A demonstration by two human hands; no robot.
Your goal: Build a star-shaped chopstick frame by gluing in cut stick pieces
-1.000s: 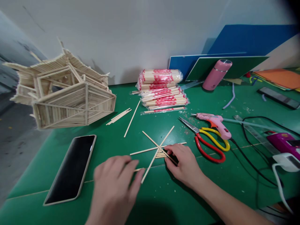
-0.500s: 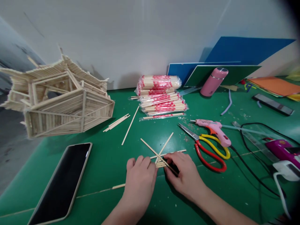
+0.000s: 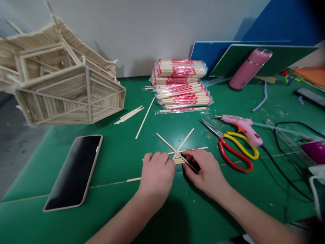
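Observation:
On the green table lies a small star of crossed wooden sticks. My left hand rests knuckles up on its left side, fingers curled down over the sticks. My right hand pinches the sticks at the crossing from the right, fingers closed on them. A short stack of cut stick pieces shows between the two hands. What lies under my left palm is hidden.
A stick-built model house stands at the back left. A dark phone lies at the front left. Packs of chopsticks, red-and-yellow scissors, a pink glue gun, a pink bottle and black cables lie behind and to the right.
My left hand has moved from the near left up to the crossed sticks and settled on them. My right hand has stayed on the crossing. The camera has shifted closer.

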